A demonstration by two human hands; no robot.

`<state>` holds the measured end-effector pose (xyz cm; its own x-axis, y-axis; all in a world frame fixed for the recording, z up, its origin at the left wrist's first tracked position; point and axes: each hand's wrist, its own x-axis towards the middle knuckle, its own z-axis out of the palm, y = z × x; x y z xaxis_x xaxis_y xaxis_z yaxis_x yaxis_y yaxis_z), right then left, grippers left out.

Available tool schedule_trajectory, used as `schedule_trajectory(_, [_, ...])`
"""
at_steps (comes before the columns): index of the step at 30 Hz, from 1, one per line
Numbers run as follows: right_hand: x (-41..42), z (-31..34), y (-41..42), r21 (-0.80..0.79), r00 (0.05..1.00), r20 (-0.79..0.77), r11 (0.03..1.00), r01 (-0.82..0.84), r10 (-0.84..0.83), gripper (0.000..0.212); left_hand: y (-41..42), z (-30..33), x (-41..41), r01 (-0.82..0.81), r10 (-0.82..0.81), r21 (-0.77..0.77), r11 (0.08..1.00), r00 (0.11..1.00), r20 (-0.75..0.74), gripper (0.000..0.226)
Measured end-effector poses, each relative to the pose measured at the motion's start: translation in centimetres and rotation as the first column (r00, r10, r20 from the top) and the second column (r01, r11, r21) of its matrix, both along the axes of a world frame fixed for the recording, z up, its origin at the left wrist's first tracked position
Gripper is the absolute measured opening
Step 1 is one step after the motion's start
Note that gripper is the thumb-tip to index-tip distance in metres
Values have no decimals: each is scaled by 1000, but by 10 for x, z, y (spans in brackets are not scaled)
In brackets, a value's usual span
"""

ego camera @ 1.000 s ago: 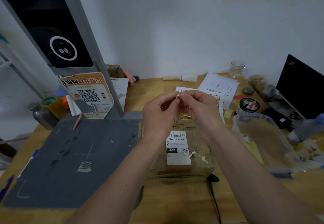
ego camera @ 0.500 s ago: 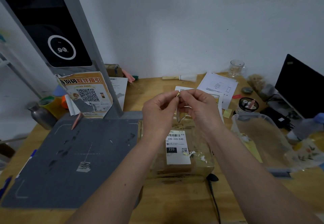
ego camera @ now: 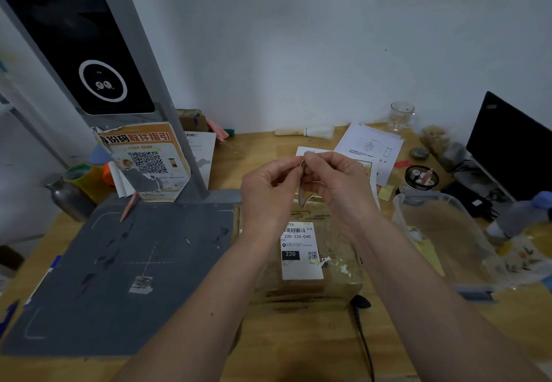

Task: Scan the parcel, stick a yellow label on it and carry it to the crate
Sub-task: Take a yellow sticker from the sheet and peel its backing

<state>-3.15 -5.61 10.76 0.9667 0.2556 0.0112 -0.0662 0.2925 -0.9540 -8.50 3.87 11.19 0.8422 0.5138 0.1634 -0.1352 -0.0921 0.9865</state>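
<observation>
A brown parcel (ego camera: 336,241) wrapped in clear tape lies on the wooden desk, a white shipping label (ego camera: 301,250) reading 220-220-C40 on its top. Above its far edge, my left hand (ego camera: 268,199) and my right hand (ego camera: 337,190) meet fingertip to fingertip. Both pinch a small label (ego camera: 302,195) that hangs edge-on between them; its colour is hard to tell. A clear plastic crate (ego camera: 424,198) stands just right of the parcel, with yellow paper (ego camera: 430,257) showing through it.
The grey scanner mat (ego camera: 119,262) lies left of the parcel, under a stand with a black screen (ego camera: 101,53). Papers (ego camera: 370,145), a glass (ego camera: 401,115), a pen pot (ego camera: 419,178), a monitor (ego camera: 513,148) and a bottle (ego camera: 519,217) crowd the back and right. A black cable (ego camera: 363,331) runs forward.
The label has come to hang lower between my fingertips. Both hands stay in the same place above the parcel.
</observation>
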Motion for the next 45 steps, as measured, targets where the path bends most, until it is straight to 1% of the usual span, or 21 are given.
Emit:
schedule_trajectory(3, [-1,0,-1,-11,1000,-1,1000,-5,5,10,-1,0,-1,2,-2,1,1000,1000,10,22])
schedule_trajectory(6, [-1,-1,-1,13,1000,-18,1000,-22,22,9,0,0,0,-7,7,-5,1000,1000,9,22])
schedule_trajectory(9, [-1,-1,-1,36,998,-37,999,-40,41,13,0,0,0,-23,23,-23,999,1000,4,21])
schedule_trajectory(14, [-1,0,0,57,997,-49,997,-50,53,13,-1,2,-2,-26,26,-9,1000,1000,6,20])
schedule_trajectory(19, [-2,1,-1,35,998,-27,998,-57,58,8,-1,4,-4,-31,31,4,1000,999,7,21])
schedule_trajectory(24, [-3,4,-1,87,996,-48,993,-75,79,14,0,4,-4,-37,37,3,999,999,9,19])
schedule_trajectory(34, [-7,6,-1,71,996,-63,996,-62,66,13,1,3,-7,-10,10,7,1000,1000,15,25])
schedule_trajectory(45, [-6,4,-2,16,998,-40,998,-57,57,7,0,4,-6,-19,19,-43,999,1000,-18,20])
